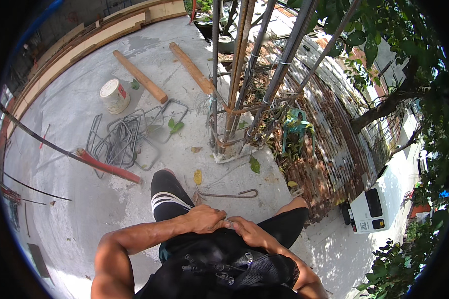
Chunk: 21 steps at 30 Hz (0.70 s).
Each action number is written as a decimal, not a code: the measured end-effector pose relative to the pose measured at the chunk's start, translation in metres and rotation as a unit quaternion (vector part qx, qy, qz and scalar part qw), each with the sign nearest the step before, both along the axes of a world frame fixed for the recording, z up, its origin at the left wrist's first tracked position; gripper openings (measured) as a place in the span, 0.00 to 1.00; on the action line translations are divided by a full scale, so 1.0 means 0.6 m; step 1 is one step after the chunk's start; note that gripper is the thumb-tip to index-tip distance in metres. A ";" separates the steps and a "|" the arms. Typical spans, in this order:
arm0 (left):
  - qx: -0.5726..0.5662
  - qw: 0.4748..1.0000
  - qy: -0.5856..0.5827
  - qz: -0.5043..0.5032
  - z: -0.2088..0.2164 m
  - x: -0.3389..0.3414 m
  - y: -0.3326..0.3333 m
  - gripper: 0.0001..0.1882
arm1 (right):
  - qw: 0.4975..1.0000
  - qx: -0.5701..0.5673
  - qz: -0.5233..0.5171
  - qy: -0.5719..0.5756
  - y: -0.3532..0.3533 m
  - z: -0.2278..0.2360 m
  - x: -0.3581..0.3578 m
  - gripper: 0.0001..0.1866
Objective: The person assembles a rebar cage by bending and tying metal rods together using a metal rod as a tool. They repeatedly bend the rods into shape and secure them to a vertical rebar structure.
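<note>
My left hand (206, 220) is closed in front of my lap, its fingertips meeting those of my right hand (250, 232). Both hands pinch at the same spot, where something thin and greyish shows between the fingers, too small to name. On the concrete just beyond lies a hooked steel rod (228, 195), with a few thin wires near its left end. Farther off stands a cluster of upright steel rebars (247, 74), tied with rebar rings (264, 105).
A pile of bent rebar stirrups (122, 142), a whitish bucket (114, 97) and two timber pieces (140, 77) (191, 67) lie ahead left. Nearby is a red pipe (110, 167) over a bar. Past the slab's right edge are a rusty corrugated roof (334, 154) and a white van (374, 212) below.
</note>
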<state>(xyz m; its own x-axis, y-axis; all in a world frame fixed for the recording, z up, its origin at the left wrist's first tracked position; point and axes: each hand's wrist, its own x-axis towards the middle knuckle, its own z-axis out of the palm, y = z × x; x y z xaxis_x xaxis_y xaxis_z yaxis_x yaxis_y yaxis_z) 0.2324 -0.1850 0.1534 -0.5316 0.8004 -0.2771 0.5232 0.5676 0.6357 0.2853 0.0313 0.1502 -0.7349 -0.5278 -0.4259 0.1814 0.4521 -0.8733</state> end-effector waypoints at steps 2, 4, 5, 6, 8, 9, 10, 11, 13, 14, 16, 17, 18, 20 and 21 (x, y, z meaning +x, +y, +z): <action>0.000 1.000 0.026 -0.007 -0.005 -0.001 0.004 0.25 | 0.999 -0.025 -0.030 -0.024 -0.004 -0.018 0.012 0.26; 0.025 0.999 0.039 -0.025 -0.011 -0.007 0.012 0.22 | 0.985 -0.130 -0.092 -0.073 -0.013 -0.038 0.020 0.25; 0.055 0.997 0.050 -0.027 -0.015 -0.020 0.014 0.21 | 0.959 -0.215 -0.141 -0.119 -0.019 -0.045 0.023 0.24; 0.090 0.994 0.045 -0.042 -0.020 -0.038 0.016 0.20 | 0.926 -0.260 -0.201 -0.184 -0.025 -0.051 0.024 0.23; 0.207 0.977 -0.048 0.005 -0.031 -0.053 0.026 0.19 | 0.865 -0.416 -0.215 -0.178 -0.032 -0.056 0.013 0.21; 0.286 0.947 -0.131 0.067 -0.037 -0.057 0.037 0.19 | 0.824 -0.494 -0.220 -0.167 -0.034 -0.055 0.000 0.20; 0.328 0.907 -0.212 0.157 -0.044 -0.061 0.045 0.19 | 0.824 -0.488 -0.237 -0.164 -0.034 -0.052 -0.015 0.19; 0.439 0.809 -0.342 0.188 -0.051 -0.052 0.063 0.19 | 0.815 -0.503 -0.246 -0.146 -0.033 -0.048 -0.032 0.19; 0.522 0.563 -0.580 0.271 -0.064 -0.030 0.088 0.19 | 0.791 -0.535 -0.255 -0.151 -0.030 -0.038 -0.061 0.18; 0.512 0.629 -0.492 0.318 -0.071 -0.026 0.088 0.19 | 0.776 -0.550 -0.256 -0.173 -0.026 -0.035 -0.072 0.19; 0.409 0.767 -0.331 0.366 -0.085 -0.017 0.071 0.20 | 0.752 -0.567 -0.263 -0.211 -0.015 -0.034 -0.080 0.18; 0.326 0.851 -0.221 0.347 -0.092 -0.014 0.049 0.21 | 0.744 -0.571 -0.266 -0.223 -0.010 -0.039 -0.082 0.18; 0.292 0.858 -0.260 0.333 -0.099 -0.014 0.030 0.21 | 0.734 -0.577 -0.273 -0.233 -0.003 -0.046 -0.083 0.18; 0.251 0.868 -0.293 0.312 -0.116 -0.008 -0.002 0.20 | 0.774 -0.566 -0.169 -0.227 0.003 -0.080 -0.092 0.17; 0.254 0.876 -0.265 0.313 -0.126 -0.006 -0.010 0.21 | 0.803 -0.527 -0.170 -0.221 0.008 -0.104 -0.101 0.17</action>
